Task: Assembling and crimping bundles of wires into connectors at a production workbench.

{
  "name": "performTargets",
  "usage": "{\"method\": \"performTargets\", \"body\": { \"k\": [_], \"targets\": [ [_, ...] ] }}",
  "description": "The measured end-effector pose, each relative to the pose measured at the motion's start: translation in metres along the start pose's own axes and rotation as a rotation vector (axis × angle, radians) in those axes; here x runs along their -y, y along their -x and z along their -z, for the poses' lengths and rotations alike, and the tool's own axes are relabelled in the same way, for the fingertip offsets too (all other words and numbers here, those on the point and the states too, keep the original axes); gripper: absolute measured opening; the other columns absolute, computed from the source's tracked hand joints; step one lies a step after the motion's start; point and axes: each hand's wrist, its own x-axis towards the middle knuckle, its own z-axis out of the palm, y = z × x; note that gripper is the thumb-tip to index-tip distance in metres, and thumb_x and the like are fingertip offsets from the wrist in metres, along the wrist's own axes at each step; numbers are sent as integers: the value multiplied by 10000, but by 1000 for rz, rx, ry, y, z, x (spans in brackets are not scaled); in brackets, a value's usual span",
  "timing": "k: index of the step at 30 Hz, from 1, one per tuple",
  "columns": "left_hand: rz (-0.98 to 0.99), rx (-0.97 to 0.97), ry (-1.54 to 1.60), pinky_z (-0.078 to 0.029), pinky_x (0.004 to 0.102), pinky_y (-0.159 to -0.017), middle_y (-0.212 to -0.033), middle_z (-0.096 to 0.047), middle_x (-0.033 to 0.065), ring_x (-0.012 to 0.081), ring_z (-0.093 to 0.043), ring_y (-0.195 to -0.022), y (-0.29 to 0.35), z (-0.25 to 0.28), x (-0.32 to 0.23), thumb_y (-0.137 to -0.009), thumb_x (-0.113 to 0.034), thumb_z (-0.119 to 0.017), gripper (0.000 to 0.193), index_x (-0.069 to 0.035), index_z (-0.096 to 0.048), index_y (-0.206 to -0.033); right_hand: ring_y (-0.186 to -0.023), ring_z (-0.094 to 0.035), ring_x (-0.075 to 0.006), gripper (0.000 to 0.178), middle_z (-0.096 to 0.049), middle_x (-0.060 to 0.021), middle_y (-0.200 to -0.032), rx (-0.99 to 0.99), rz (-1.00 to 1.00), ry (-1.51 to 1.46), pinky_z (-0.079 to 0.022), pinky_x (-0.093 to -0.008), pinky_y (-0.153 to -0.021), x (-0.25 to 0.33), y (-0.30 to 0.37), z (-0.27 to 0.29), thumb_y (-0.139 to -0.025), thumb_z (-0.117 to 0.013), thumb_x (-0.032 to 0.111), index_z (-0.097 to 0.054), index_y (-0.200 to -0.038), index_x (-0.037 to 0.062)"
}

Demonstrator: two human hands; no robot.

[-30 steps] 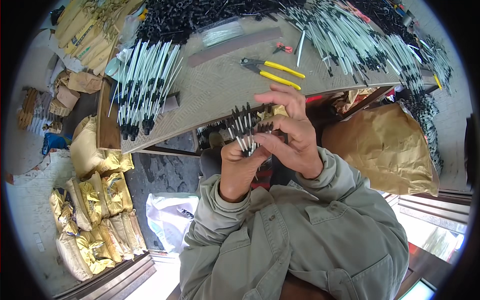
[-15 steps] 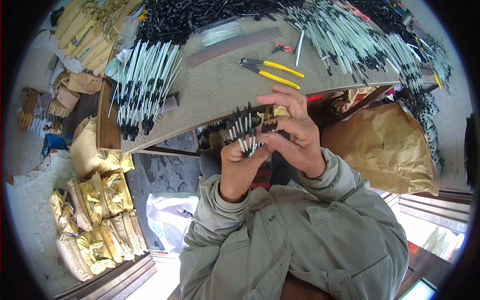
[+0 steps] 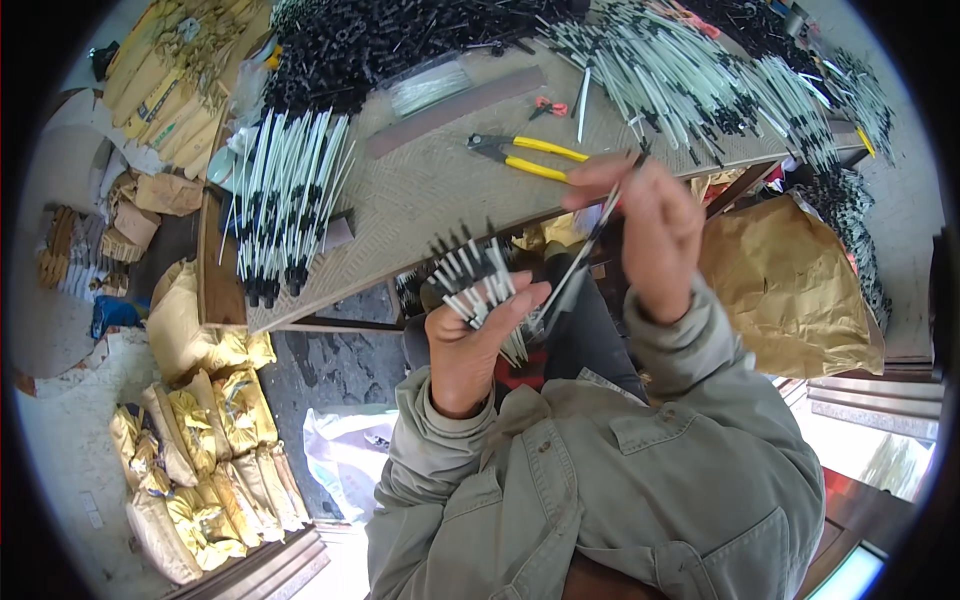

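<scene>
My left hand (image 3: pixel 462 352) is closed round a fanned bundle of thin white rods with black ends (image 3: pixel 470 272), held in front of my lap below the table edge. My right hand (image 3: pixel 660 235), smeared by motion, is up at the table's front edge, to the right of the bundle. Between its fingers it pinches a single thin rod (image 3: pixel 590 245) with a black upper end. That rod slants down toward the left hand; its lower end is blurred, so I cannot tell whether it touches the bundle.
Yellow-handled pliers (image 3: pixel 535 155) lie on the table (image 3: pixel 400 205) beyond my hands. A stack of white rods (image 3: pixel 290 200) lies at the left, a larger heap (image 3: pixel 670 85) at the right, and black parts (image 3: pixel 390 50) behind. A brown paper sack (image 3: pixel 790 285) stands at the right.
My right hand has moved up and right, away from the bundle, with one rod in its fingers. The left hand has shifted slightly left and down with the bundle. The view has tilted a little.
</scene>
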Motion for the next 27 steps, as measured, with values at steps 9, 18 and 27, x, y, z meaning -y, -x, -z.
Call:
{"method": "performTargets", "body": {
  "k": [9, 18, 27],
  "targets": [
    [-119, -116, 5, -515, 362, -716, -879, -640, 210, 279, -641, -785, -8, 16, -6, -823, -40, -554, 201, 43, -578, -1004, -470, -526, -92, 274, -602, -29, -652, -53, 127, 208, -416, -223, -430, 3, -199, 45, -903, -497, 243, -610, -847, -1],
    [-146, 117, -158, -399, 416, -927, -1018, -595, 258, 317, -572, -1002, -2, 29, -18, -831, -41, -534, 210, 51, -574, -1015, -659, -618, -278, 270, -631, -146, -707, -171, -116, 1268, -472, -410, -624, -138, -317, 157, -843, -496, 302, -637, -851, 71],
    [-206, 286, -456, -437, 329, -898, -1063, -607, 191, 258, -581, -1030, -7, 40, -45, -765, 141, -530, 275, 67, -586, -1023, -925, -585, -228, 425, -613, -120, -995, 480, -45, -64, -468, -352, -770, -74, -170, 7, -881, -529, 287, -496, -1170, -24]
  ]
}}
